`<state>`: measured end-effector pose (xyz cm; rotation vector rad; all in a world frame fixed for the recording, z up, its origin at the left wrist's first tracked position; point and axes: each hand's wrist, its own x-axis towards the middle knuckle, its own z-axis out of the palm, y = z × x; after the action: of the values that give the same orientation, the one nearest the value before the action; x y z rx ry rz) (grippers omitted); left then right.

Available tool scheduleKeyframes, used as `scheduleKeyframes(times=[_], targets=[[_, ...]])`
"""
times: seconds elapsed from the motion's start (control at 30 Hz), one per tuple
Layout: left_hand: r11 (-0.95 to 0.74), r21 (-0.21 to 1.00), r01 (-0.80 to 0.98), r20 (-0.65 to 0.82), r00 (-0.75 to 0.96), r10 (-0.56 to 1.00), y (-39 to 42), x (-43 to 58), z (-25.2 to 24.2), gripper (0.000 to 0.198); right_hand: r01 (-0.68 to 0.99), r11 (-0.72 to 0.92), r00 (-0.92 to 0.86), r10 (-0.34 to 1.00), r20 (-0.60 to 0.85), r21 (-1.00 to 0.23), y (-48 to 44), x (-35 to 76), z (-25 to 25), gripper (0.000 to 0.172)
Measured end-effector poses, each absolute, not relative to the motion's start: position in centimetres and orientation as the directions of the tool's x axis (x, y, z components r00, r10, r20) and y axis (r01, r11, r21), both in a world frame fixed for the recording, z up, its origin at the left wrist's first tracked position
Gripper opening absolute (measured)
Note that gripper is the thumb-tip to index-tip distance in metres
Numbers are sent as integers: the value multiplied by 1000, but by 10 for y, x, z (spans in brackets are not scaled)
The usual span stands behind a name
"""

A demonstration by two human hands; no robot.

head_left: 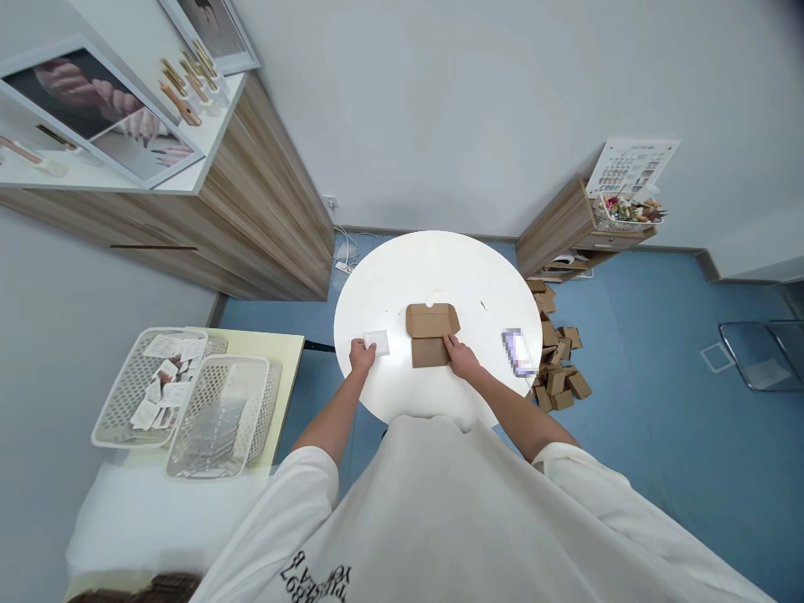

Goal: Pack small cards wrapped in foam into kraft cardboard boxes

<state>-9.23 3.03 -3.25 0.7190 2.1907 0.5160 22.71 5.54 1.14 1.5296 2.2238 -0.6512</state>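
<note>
A small brown cardboard box (430, 352) lies near the middle of the round white table (433, 260), its flap with rounded side tabs folded out toward the far side. My right hand (463, 358) grips the box at its right edge, fingers over the top. To the left, my left hand (362, 355) pinches a thin, square white packet (378, 342) by its left side, at or just above the tabletop. What the packet contains cannot be seen.
A phone (518, 352), blurred out, lies at the table's right. Several small cardboard boxes (559, 377) are heaped on the floor beyond. At left, two white baskets (219, 419) hold cards and clear plastic pieces. Wooden cabinets (270, 193) stand behind.
</note>
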Motion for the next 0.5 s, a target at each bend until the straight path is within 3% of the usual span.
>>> scheduleKeyframes(times=[0.13,0.2,0.5], targets=[[609,773,179,-483,-455,748,25,-65,-24,30,932,318,-363,776,-516,-176,55,229,10,94],[575,799,176,-494,-354,794,24,-41,-19,32,931,313,-365,779,-509,-189,55,230,9,95],[525,592,611,-548,-172,818,37,49,-10,39,925,222,-354,802,-481,-309,54,234,0,98]])
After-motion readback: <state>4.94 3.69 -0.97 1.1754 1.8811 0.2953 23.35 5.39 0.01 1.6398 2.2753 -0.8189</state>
